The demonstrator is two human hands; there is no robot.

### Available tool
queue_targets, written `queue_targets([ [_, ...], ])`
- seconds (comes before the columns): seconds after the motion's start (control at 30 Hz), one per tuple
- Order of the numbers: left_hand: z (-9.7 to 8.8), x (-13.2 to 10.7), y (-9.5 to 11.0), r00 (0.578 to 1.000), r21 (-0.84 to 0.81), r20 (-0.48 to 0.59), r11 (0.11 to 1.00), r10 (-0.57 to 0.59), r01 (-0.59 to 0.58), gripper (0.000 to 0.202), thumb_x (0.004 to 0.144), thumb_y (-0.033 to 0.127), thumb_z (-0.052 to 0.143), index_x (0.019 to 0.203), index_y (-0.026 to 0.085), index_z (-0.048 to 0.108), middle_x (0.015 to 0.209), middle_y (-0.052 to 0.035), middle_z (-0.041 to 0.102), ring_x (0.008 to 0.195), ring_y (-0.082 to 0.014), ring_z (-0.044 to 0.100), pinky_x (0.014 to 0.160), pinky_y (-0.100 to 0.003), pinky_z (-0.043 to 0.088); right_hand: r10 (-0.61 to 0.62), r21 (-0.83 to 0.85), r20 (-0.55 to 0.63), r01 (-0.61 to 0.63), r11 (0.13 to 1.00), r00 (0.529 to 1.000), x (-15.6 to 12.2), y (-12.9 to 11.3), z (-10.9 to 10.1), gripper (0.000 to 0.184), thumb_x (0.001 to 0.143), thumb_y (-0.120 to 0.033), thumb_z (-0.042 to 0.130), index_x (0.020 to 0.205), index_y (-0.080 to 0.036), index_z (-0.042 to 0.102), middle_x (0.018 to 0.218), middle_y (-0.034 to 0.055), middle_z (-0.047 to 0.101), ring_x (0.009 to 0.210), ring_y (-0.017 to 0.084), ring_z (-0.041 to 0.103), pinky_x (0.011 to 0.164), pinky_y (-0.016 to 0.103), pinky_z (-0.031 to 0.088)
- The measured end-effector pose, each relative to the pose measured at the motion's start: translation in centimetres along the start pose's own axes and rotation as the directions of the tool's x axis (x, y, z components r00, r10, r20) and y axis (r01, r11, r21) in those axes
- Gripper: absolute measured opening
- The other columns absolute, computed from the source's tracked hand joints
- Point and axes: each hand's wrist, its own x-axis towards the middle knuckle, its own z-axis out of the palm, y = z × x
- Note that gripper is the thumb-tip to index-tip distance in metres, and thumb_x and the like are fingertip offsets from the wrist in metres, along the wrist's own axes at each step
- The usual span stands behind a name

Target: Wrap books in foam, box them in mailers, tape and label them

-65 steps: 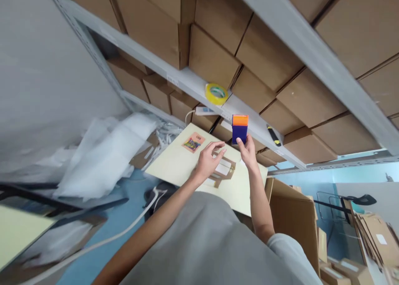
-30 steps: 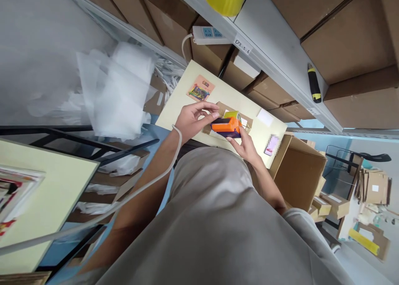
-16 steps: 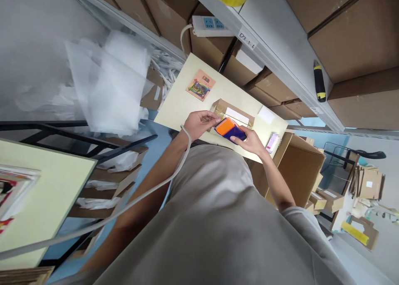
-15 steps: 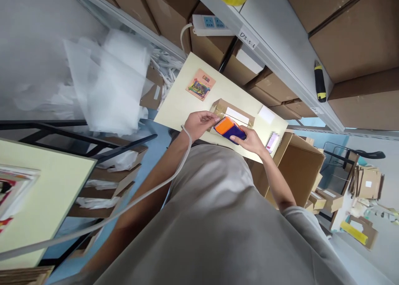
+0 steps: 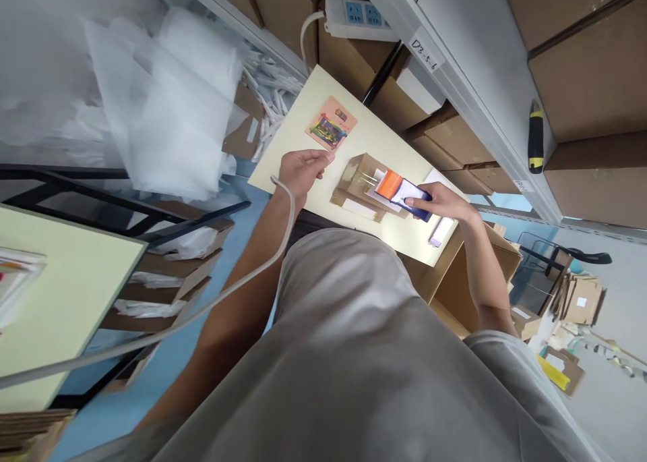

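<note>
A flat orange and dark-blue packet (image 5: 393, 185) with a glossy, pale-reflecting face is held by its right end in my right hand (image 5: 442, 200), the thumb on top. It is over a brown cardboard box (image 5: 356, 182) with a white label, on the cream tabletop (image 5: 290, 135). Thin light lines show by the packet's orange end; I cannot tell what they are. My left hand (image 5: 303, 170) is apart from the packet, left of the box, thumb and fingers pinched together just below a pink card (image 5: 331, 123) with a colourful picture. Whatever is in the pinch is not visible.
A grey cable (image 5: 237, 283) crosses my left forearm. Behind the table stand a white power strip (image 5: 358, 18) and a shelf with a black-yellow cutter (image 5: 536, 138). An open carton (image 5: 449, 293) is at right, a phone-like object (image 5: 442, 231) near the table edge, white wrapping (image 5: 187, 104) at left.
My left hand has let go of the packet's orange end and moved left and up towards the pink card. My right hand has carried the packet rightwards and tilted it, so its face shines pale.
</note>
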Motion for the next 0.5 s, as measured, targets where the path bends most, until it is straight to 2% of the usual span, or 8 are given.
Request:
queue_targets([
  [0.1,0.9,0.3,-0.6,0.999,-0.001,0.001,0.999,-0.042,0.042,0.019,0.078,0.03,0.091,0.085,0.014,0.084,0.078,-0.0053,0.074,0.067,-0.0127,0.058,0.061,-0.026,0.049,0.021,-0.038,0.015,-0.021,0.999,1.0,1.7,0.8,-0.8,0.078,0.077,-0.095,0.085,0.086,-0.018,0.072,0.08,0.0083,0.082,0.071,0.021,0.074,0.062,0.03,0.056],
  [0.2,1.5,0.3,-1.6,0.996,0.001,-0.023,0.996,-0.084,0.084,0.02,0.076,0.031,0.091,0.083,0.014,0.083,0.074,-0.0044,0.072,0.065,-0.0124,0.056,0.06,-0.026,0.048,0.041,-0.013,0.045,-0.04,0.999,0.998,3.1,2.1,-0.5,0.078,0.075,-0.093,0.087,0.084,-0.018,0.071,0.078,0.0073,0.08,0.069,0.019,0.071,0.063,0.029,0.057],
  [0.37,1.1,0.5,-3.0,0.992,0.017,-0.055,0.994,-0.111,0.112,0.025,0.072,0.035,0.094,0.084,0.015,0.084,0.072,-0.0029,0.071,0.064,-0.0115,0.054,0.061,-0.026,0.047,0.048,0.052,0.062,-0.051,0.997,0.997,3.8,3.2,0.7,0.077,0.075,-0.091,0.088,0.092,-0.018,0.073,0.079,0.0074,0.08,0.073,0.021,0.074,0.066,0.029,0.06],
  [0.5,1.0,1.1,-3.8,0.992,0.027,-0.065,0.994,-0.104,0.106,0.031,0.069,0.04,0.096,0.084,0.016,0.083,0.074,-0.0031,0.072,0.065,-0.0119,0.055,0.062,-0.026,0.048,-0.011,0.067,0.048,0.008,0.998,0.999,3.8,3.5,1.0,0.075,0.077,-0.089,0.087,0.099,-0.017,0.077,0.087,0.0076,0.084,0.079,0.022,0.076,0.071,0.031,0.062],
])
